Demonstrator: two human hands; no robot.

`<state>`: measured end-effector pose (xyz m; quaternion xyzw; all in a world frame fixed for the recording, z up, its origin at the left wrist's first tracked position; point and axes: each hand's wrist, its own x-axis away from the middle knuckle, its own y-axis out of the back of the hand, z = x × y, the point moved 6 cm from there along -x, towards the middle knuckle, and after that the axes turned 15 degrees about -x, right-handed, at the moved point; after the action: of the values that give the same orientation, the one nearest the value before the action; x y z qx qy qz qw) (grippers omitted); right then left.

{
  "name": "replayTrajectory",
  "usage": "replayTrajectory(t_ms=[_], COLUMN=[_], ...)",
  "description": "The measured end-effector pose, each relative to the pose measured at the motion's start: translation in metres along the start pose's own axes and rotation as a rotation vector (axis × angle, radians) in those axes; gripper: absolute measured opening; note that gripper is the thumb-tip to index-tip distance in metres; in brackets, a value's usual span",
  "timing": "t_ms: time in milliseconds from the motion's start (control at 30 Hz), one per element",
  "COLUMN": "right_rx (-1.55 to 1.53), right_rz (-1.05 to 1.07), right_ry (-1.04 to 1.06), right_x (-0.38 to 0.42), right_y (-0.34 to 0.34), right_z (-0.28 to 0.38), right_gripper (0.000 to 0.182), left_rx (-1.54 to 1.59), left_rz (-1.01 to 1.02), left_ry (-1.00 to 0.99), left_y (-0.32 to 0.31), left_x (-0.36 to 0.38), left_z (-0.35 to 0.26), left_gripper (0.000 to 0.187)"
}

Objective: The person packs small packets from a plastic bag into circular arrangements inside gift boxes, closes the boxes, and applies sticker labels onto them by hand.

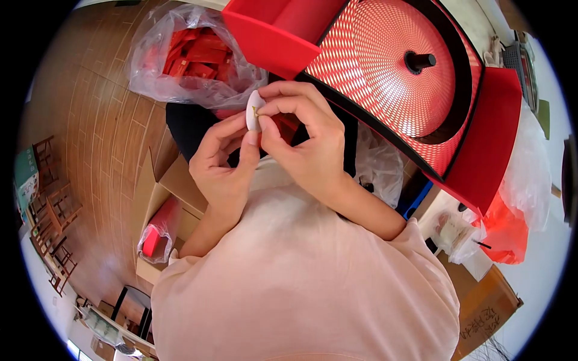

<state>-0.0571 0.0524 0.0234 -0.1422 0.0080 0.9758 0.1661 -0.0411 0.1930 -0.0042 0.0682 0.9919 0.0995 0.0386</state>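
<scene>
At the far left, by the pale rim of the room, a green carton (25, 180), with brown wooden chairs (60, 207) close beside it. Next, a broad stretch of floor (96, 108) in a wood-plank pattern with light seams, shiny toward its lower end. Down there, a black frame (123, 301), too cut off to identify. Inward, an open cardboard box (146, 198) with raised flaps; at its near left corner, a red item (153, 239) in clear plastic. Beyond the box's far edge, a crumpled clear bag (144, 66) full of red pieces (201, 54).

Over the lap, off the left corner of a red unit (361, 90), a white disc (250, 111) with a small gold-coloured piece (255, 112) at its face, in the air between both hands. Left hand (224, 159): curled, in a thumb-and-fingertip pinch on the disc's left and lower edge. Right hand (313, 135): likewise curled, fingertips on the disc's upper and right side; contact with the gold-coloured piece hard to tell.

Farther right, on the unit, a bright lattice panel (385, 42), black ring (463, 72) and central black post (426, 61). Past its lower right corner, a red plastic bag (506, 231) and, below, a handwritten-on carton (481, 307).
</scene>
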Motion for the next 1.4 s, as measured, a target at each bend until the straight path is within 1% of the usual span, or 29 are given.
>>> replayTrajectory(t_ms=[33,100,133,167,200,233,267,300,333,533,633,700,733,800,833,900,933,1000,1133,1167,1233,1267,1300,1333,1367,1400], right_rx=[0.010,0.003,-0.002,-0.002,-0.007,-0.012,-0.011,-0.083,-0.157,-0.332,-0.422,-0.440,-0.458,-0.462,-0.467,-0.449,-0.428,-0.395,-0.286,-0.285,0.014,0.027,0.034,0.061,0.089,0.051], right_rz=[0.002,-0.003,-0.010,-0.011,-0.002,0.007,0.005,-0.003,-0.011,0.026,0.024,0.022,0.021,0.014,0.005,-0.001,-0.013,0.001,0.057,0.058,0.067,0.050,0.022,-0.019,-0.041,-0.127], right_ry=[0.021,0.010,-0.001,-0.001,-0.039,-0.078,-0.078,-0.152,-0.225,-0.349,-0.374,-0.379,-0.384,-0.380,-0.376,-0.390,-0.405,-0.384,-0.346,-0.346,-0.105,-0.106,-0.062,-0.018,-0.039,-0.166], right_x=[0.000,0.000,0.000,-0.001,-0.002,-0.002,-0.001,0.000,0.001,-0.002,-0.002,-0.002,-0.002,-0.001,-0.001,0.000,0.000,0.001,0.000,0.001,0.002,0.006,0.013,0.022,0.036,0.054], right_y=[0.000,0.000,0.000,0.001,0.000,0.000,0.000,0.000,-0.001,-0.003,-0.004,-0.004,-0.004,-0.005,-0.005,-0.006,-0.006,-0.007,-0.008,-0.006,0.002,0.006,0.015,0.029,0.039,0.051], right_z=[0.002,-0.001,-0.002,-0.001,-0.002,-0.003,-0.004,-0.011,-0.017,-0.026,-0.029,-0.030,-0.031,-0.033,-0.033,-0.033,-0.033,-0.032,-0.022,-0.023,-0.014,-0.017,-0.019,-0.022,-0.031,-0.046], right_gripper=[0.014,0.013,0.012,0.012,0.011,0.011,0.011,0.011,0.011,0.009,0.007,0.007,0.007,0.008,0.008,0.008,0.009,0.009,0.011,0.011,0.014,0.014,0.014,0.015,0.014,0.012], left_rx=[-0.001,-0.153,-0.154,-0.210,-0.266,-0.266,-0.295,-0.324,-0.323,-0.402,-0.368,-0.279,-0.279,-0.014,-0.015,0.160,0.158,0.200,0.228,0.263,0.303,0.263,0.225,0.229,0.232,0.186], left_rz=[-0.003,-0.020,-0.020,-0.047,-0.073,-0.072,-0.088,-0.105,-0.103,-0.089,-0.081,-0.055,-0.056,0.003,-0.002,0.033,0.027,0.070,0.113,0.127,0.156,0.100,0.060,0.058,0.079,0.100], left_ry=[-0.001,-0.116,-0.116,-0.189,-0.263,-0.263,-0.303,-0.343,-0.343,-0.407,-0.371,-0.296,-0.296,0.038,0.038,0.130,0.130,0.219,0.241,0.274,0.306,0.334,0.359,0.352,0.352,0.356], left_y=[0.000,-0.001,-0.001,0.000,0.000,0.000,0.000,0.001,0.001,0.001,0.000,-0.001,-0.001,-0.002,-0.002,-0.004,-0.003,-0.004,-0.001,0.000,0.002,0.005,0.005,0.006,0.008,0.009], left_x=[-0.001,-0.003,-0.004,-0.004,-0.004,-0.005,-0.005,-0.005,-0.006,-0.007,-0.006,-0.004,-0.003,-0.001,-0.001,-0.002,-0.003,-0.004,-0.009,-0.011,-0.014,-0.017,-0.019,-0.021,-0.021,-0.024], left_z=[0.000,-0.007,-0.005,-0.007,-0.009,-0.008,-0.010,-0.012,-0.012,-0.016,-0.011,-0.003,-0.005,0.008,0.007,0.011,0.010,0.014,0.020,0.025,0.032,0.036,0.041,0.046,0.049,0.053], left_gripper=[0.025,0.025,0.025,0.025,0.024,0.024,0.025,0.025,0.025,0.026,0.025,0.022,0.022,0.021,0.021,0.022,0.022,0.023,0.021,0.020,0.020,0.019,0.018,0.018,0.019,0.021])
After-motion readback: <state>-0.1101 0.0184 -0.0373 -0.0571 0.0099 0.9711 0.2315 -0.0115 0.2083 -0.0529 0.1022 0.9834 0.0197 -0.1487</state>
